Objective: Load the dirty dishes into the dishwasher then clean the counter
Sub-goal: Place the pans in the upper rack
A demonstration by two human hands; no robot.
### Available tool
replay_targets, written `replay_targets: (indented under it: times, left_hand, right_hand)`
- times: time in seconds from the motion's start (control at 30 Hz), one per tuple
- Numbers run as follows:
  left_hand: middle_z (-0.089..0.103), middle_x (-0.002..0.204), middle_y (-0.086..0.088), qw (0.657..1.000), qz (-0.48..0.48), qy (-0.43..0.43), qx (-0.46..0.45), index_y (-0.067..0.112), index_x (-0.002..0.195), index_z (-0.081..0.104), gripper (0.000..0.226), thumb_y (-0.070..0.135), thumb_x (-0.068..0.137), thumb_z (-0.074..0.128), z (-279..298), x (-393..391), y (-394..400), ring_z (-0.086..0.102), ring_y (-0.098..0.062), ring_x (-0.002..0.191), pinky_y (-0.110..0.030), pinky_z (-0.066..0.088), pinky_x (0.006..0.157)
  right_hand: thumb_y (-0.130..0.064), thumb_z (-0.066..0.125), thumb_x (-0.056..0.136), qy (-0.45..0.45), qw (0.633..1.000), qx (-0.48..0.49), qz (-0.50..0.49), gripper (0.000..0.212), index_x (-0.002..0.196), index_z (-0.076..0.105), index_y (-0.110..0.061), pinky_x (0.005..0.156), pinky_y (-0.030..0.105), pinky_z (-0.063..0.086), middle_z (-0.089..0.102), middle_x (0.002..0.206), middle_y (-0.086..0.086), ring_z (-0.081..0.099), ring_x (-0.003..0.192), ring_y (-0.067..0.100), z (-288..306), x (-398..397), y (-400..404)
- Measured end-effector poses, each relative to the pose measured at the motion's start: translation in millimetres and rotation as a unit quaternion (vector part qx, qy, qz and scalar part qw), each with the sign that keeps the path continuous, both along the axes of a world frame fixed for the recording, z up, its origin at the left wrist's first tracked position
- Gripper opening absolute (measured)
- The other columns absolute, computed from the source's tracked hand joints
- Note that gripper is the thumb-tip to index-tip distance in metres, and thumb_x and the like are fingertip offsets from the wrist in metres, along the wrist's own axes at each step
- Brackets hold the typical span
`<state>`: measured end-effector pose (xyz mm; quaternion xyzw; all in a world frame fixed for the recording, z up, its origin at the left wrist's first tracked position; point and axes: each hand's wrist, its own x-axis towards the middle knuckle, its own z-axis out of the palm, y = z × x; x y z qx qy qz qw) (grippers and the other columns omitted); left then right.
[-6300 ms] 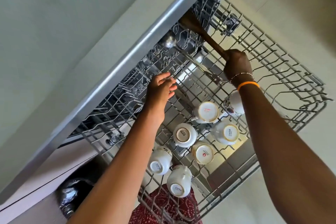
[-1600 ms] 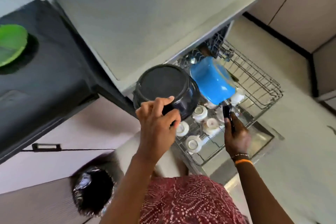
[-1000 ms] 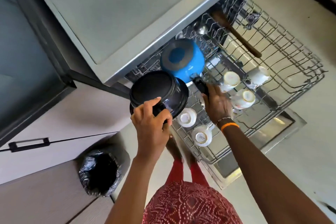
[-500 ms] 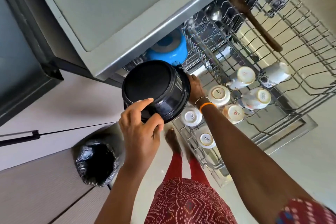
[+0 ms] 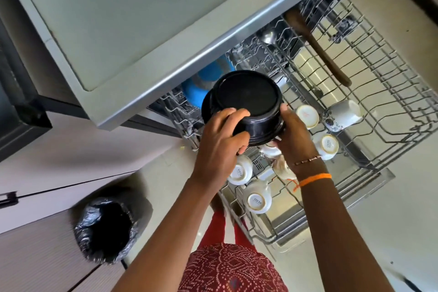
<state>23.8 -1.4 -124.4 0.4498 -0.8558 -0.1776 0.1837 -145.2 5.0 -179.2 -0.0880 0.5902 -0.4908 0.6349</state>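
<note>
A black pot hangs upside down above the near left part of the pulled-out wire rack of the dishwasher. My left hand grips its rim from the near side, and my right hand holds its right side, fingers curled under the rim. A blue pot lies upside down in the rack behind it, partly under the dishwasher's top. Several white cups stand upside down in the rack below and right of my hands. A wooden spoon lies across the rack's far part.
The dishwasher's grey top overhangs the rack at upper left. A bin lined with a black bag stands on the floor at lower left, beside pale cabinet fronts. The open dishwasher door lies under the rack.
My right hand let go of the blue pot, now set in the rack, and came to the black pot's right side. The black pot moved right over the rack.
</note>
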Motion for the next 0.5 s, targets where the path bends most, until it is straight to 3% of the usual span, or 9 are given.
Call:
replay_targets:
  times: [0.03,0.07,0.13,0.17,0.23,0.3,0.33,0.43,0.5]
  left_hand:
    - [0.06,0.123,-0.009,1.0,-0.013,-0.002,0.0,0.01,0.056,0.05,0.017,0.0,0.07,0.047,-4.4,-4.0,-6.1,0.044,-0.025,0.116,-0.037,0.041,0.093]
    - [0.059,0.124,-0.01,1.0,-0.023,-0.002,0.0,0.01,0.056,0.049,0.017,-0.001,0.069,0.048,-8.1,-7.3,-12.2,0.044,-0.026,0.117,-0.04,0.041,0.096]
    - [0.057,0.128,-0.01,0.999,-0.036,-0.001,0.008,0.01,0.058,0.049,0.019,-0.006,0.068,0.053,-15.3,-13.3,-23.6,0.041,-0.027,0.122,-0.046,0.038,0.101]
    - [0.055,0.131,-0.009,0.999,-0.043,-0.003,0.02,0.011,0.061,0.05,0.022,-0.009,0.067,0.055,-18.7,-16.2,-28.0,0.039,-0.028,0.126,-0.048,0.036,0.103]
    - [0.048,0.14,-0.007,0.997,-0.046,-0.011,0.057,0.012,0.068,0.053,0.025,-0.013,0.069,0.055,-24.0,-22.0,-33.4,0.034,-0.029,0.134,-0.049,0.035,0.105]
    - [0.04,0.145,-0.008,0.995,-0.035,-0.013,0.089,0.012,0.074,0.056,0.025,-0.013,0.071,0.057,-28.4,-23.4,-34.8,0.03,-0.03,0.138,-0.047,0.036,0.105]
    - [0.038,0.147,-0.008,0.994,-0.031,-0.011,0.102,0.011,0.076,0.057,0.024,-0.013,0.072,0.058,-32.2,-24.4,-35.8,0.028,-0.03,0.139,-0.046,0.036,0.105]
    - [0.028,0.153,-0.006,0.99,-0.033,-0.02,0.138,0.013,0.083,0.06,0.027,-0.012,0.072,0.061,-42.5,-25.8,-41.2,0.024,-0.033,0.141,-0.048,0.033,0.107]
    - [0.019,0.156,-0.002,0.986,-0.046,-0.038,0.157,0.014,0.094,0.063,0.032,-0.01,0.073,0.063,-46.8,-29.6,-45.9,0.02,-0.032,0.143,-0.046,0.031,0.11]
  right_hand:
    - [-0.04,0.058,0.085,-0.018,1.0,-0.001,-0.008,0.023,0.099,0.06,-0.022,0.065,0.029,0.043,0.065,0.088,-0.003,0.06,0.075,0.01,-4.8,-7.1,-1.1]
    - [-0.037,0.072,0.074,-0.06,0.998,-0.013,-0.02,0.035,0.1,0.06,-0.017,0.065,0.028,0.047,0.065,0.086,-0.001,0.061,0.073,0.011,-6.1,-13.8,-3.1]
    - [-0.028,0.09,0.039,-0.149,0.985,-0.052,-0.076,0.08,0.109,0.056,-0.007,0.077,0.032,0.054,0.067,0.093,0.007,0.065,0.083,0.018,-9.0,-25.5,-11.8]
    - [-0.022,0.09,0.031,-0.167,0.979,-0.062,-0.103,0.092,0.113,0.054,-0.003,0.085,0.035,0.052,0.067,0.097,0.01,0.064,0.089,0.022,-15.0,-31.0,-16.8]
    - [-0.01,0.08,0.049,-0.147,0.977,-0.073,-0.137,0.077,0.12,0.049,0.002,0.089,0.037,0.052,0.068,0.094,0.009,0.064,0.09,0.024,-21.7,-38.8,-29.2]
    - [0.009,0.043,0.076,-0.099,0.979,-0.066,-0.165,0.039,0.114,0.052,0.002,0.079,0.032,0.056,0.069,0.083,0.006,0.065,0.081,0.021,-21.3,-42.8,-44.5]
    - [0.012,0.031,0.078,-0.097,0.978,-0.06,-0.176,0.039,0.106,0.055,0.0,0.074,0.03,0.057,0.069,0.078,0.005,0.065,0.076,0.02,-20.4,-46.2,-53.1]
    - [0.007,0.034,0.073,-0.077,0.979,-0.03,-0.184,0.042,0.108,0.054,-0.003,0.067,0.03,0.056,0.064,0.084,0.01,0.063,0.076,0.024,-27.0,-52.3,-80.8]
    - [0.008,0.032,0.078,-0.015,0.983,0.012,-0.181,0.039,0.107,0.054,-0.005,0.063,0.028,0.055,0.065,0.075,0.009,0.062,0.07,0.024,-35.2,-58.6,-94.6]
